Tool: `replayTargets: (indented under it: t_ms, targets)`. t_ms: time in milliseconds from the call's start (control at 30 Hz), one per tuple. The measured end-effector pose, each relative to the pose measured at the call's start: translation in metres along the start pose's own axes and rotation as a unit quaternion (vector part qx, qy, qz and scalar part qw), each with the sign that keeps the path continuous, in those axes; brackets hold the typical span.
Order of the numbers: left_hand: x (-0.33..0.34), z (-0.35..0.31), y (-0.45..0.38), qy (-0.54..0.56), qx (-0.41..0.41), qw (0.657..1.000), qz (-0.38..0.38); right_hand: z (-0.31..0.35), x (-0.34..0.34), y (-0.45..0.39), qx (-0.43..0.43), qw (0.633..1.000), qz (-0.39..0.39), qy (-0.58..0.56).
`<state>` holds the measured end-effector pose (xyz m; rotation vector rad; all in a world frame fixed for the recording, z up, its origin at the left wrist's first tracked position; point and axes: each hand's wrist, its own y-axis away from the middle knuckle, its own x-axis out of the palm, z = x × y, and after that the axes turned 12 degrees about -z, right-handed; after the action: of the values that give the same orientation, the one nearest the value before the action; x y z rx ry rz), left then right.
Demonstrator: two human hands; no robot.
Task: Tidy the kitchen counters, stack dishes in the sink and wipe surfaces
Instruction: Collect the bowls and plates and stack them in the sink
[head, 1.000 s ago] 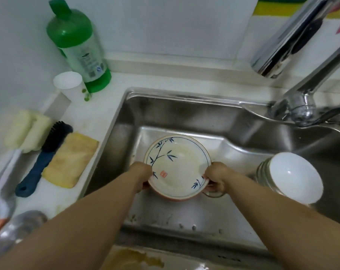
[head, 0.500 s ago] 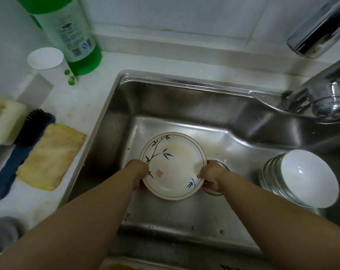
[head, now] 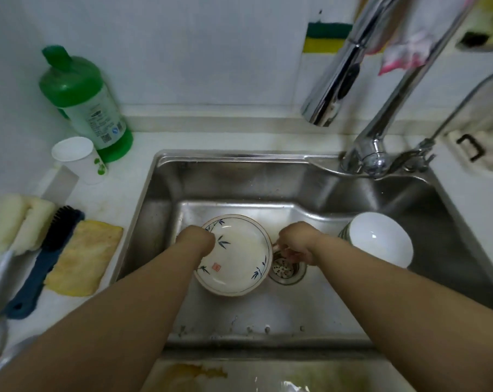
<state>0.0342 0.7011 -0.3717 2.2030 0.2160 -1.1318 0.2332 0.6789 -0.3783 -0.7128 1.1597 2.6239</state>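
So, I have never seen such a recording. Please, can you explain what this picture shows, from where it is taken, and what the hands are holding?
No machine here: a person wears a camera on the head, so you look down along their two bare arms into a steel sink. The left hand grips the far-left rim of a plate painted with blue bamboo, low in the sink beside the drain. The right hand is curled just right of the plate, above the drain; whether it holds anything, I cannot tell. Stacked white bowls lean at the right. On the counter at the left stand a green bottle and a paper cup, with a brush and a yellow cloth.
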Motion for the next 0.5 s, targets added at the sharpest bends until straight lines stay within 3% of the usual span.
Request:
replayTargets:
  t_ms: [267,500]
  targets:
    - [-0.013,-0.070,0.094,0.038,0.153,0.980,0.121,-0.010,-0.099,0.083,-0.026,0.995,-0.045,-0.090]
    - [0.029,-0.136,0.235,0.020,0.312,0.925,0.215,-0.091,-0.207,0.170,-0.006,0.971,-0.155,-0.182]
